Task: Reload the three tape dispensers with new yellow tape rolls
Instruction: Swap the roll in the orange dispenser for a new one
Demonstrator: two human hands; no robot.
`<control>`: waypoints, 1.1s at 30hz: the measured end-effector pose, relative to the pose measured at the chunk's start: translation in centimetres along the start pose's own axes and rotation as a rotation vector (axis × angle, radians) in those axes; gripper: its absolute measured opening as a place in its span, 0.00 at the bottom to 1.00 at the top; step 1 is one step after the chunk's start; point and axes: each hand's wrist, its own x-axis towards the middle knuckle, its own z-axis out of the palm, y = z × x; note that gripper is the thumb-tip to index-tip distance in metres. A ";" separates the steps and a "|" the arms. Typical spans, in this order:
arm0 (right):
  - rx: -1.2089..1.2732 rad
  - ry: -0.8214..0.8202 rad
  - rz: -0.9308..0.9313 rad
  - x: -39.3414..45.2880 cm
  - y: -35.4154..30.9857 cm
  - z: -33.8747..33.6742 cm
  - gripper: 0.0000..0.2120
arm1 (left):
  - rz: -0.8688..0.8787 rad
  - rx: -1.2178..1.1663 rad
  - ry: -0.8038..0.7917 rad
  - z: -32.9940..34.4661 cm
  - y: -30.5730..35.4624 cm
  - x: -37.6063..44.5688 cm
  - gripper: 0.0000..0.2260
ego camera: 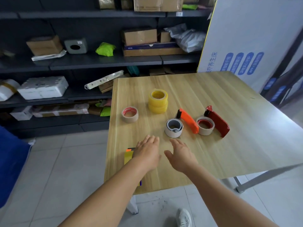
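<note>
One dispenser apparently reloaded under our left hand, fingers flat on it. Right hand open, empty, reaching toward orange dispenser; next we swap its spent core for a roll from yellow stack behind it.

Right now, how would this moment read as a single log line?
left hand: open, over a dispenser with yellow tape | right hand: open, empty | yellow rolls: stacked | orange dispenser, red dispenser: untouched

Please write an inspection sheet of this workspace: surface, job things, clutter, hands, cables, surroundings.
Surface: wooden table.
Job things: stacked yellow tape rolls; orange dispenser and red dispenser, each with a near-empty core; third dispenser, yellow tape in it, under the left hand.
Clutter: loose empty core.
Hands: right hand open above the table.
Cables: nothing seen.
Surroundings: shelves with parcels; white board.
</note>
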 end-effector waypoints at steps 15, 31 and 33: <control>-0.162 -0.074 -0.291 14.1 9.5 -5.7 0.28 | -0.257 -0.126 -0.038 0.6 7.1 14.3 0.37; -0.399 -0.214 -0.518 18.6 9.4 -4.6 0.43 | -0.394 -0.299 -0.119 0.5 6.0 17.3 0.36; -0.435 -0.221 -0.528 18.8 9.0 -4.8 0.43 | -0.374 -0.300 -0.130 0.4 5.6 17.6 0.36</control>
